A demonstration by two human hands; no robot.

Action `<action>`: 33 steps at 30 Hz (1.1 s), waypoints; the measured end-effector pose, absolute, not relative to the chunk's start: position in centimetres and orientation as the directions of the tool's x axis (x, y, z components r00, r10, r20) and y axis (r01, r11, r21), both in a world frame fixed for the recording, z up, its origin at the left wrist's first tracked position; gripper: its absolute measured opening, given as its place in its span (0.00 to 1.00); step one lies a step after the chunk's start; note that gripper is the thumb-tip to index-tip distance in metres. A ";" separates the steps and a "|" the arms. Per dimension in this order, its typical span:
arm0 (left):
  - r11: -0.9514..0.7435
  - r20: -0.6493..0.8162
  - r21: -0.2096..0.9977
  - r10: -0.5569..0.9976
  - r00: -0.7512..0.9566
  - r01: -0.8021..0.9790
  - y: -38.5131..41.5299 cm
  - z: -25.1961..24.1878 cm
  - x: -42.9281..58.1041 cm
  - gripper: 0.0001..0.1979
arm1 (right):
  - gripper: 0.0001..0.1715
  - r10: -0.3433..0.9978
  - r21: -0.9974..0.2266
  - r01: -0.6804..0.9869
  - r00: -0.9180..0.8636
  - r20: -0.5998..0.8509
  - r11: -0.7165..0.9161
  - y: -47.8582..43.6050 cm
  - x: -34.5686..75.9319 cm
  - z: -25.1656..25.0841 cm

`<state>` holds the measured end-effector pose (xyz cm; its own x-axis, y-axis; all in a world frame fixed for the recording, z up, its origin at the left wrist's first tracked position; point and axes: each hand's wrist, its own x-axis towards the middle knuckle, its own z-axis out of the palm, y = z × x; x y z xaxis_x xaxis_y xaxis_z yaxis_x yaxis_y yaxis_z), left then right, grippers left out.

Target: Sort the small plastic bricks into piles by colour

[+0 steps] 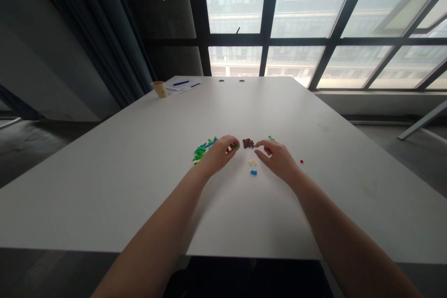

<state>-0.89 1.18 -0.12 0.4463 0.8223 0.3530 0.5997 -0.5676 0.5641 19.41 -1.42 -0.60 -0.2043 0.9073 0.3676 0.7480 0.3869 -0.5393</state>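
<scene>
Between the thumb and fingers of my left hand (223,150) is a small green brick (236,146), held just above the table. Beside that hand, partly hidden by it, spreads a pile of green and blue bricks (200,152). My right hand (275,154) has its thumb and forefinger apart, with nothing seen between them. Its fingertips are close to a cluster of dark brown bricks (248,143), which lies between both hands. Nearer to me are a few cream pieces (252,162) and a small group of blue bricks (253,172).
The white table (230,111) carries a few green pieces (271,138) beyond my right hand and a red piece (301,161) to its right. A paper cup (159,89) stands at the far left, near papers (174,88) and a blue pen (181,83).
</scene>
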 end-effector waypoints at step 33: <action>-0.574 0.383 0.592 0.818 0.430 0.566 -0.2 -0.2 0.7 0.11 | 0.12 0.960 -0.357 0.922 0.221 0.171 -0.148 3.3 25.0 -4.1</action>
